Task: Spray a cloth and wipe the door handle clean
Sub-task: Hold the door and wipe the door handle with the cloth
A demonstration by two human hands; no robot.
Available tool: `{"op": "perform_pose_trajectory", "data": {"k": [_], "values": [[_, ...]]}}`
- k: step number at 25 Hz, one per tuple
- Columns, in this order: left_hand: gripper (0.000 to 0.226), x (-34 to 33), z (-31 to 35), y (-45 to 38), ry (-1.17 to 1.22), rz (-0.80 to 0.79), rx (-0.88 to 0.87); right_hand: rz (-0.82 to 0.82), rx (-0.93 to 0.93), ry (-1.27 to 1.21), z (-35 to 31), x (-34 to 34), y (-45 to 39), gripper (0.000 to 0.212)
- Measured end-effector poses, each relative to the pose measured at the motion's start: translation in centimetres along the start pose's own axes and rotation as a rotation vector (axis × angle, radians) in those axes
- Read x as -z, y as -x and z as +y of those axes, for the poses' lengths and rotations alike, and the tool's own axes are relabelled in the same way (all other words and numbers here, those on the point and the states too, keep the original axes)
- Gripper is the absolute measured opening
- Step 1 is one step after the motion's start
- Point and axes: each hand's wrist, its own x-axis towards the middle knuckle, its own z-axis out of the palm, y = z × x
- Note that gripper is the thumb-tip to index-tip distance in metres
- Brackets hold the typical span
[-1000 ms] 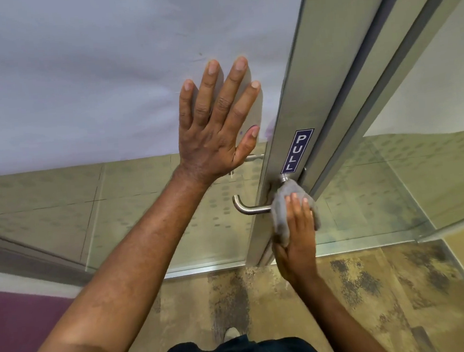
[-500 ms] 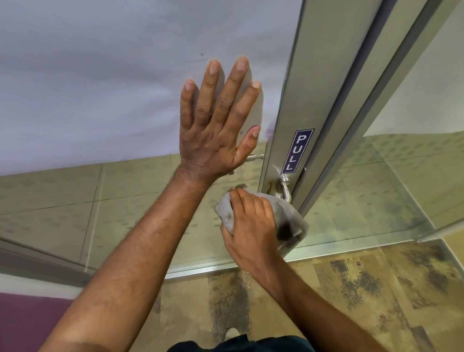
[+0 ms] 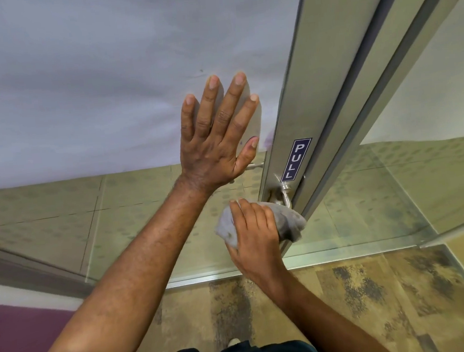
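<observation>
My left hand lies flat on the frosted glass door, fingers spread, holding nothing. Just below it my right hand is closed on a crumpled grey cloth wrapped over the lever of the metal door handle. Only the handle's base and bend show, on the aluminium door stile under a blue PULL sticker. The cloth and my fingers hide the rest of the lever. No spray bottle is in view.
The aluminium door frame runs diagonally up to the right. Clear glass panels reach down to a floor rail. Patterned brown carpet lies below, a purple strip at lower left. My shoe tip shows near the bottom.
My right hand has carried the cloth from the handle's base by the stile leftward along the lever and now grips it there. The left hand stays pressed on the glass.
</observation>
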Motion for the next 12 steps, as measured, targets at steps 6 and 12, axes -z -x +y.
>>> {"op": "perform_pose_trajectory", "data": {"k": [6,12], "values": [[0.059,-0.2,-0.2,0.0,-0.001,0.005,-0.020,0.066,0.338,0.060,3.7,-2.1,3.0,0.083],[0.058,0.0,-0.2,0.1,-0.001,-0.001,-0.003,-0.154,0.585,0.460,1.1,-0.2,-1.6,0.065]]}}
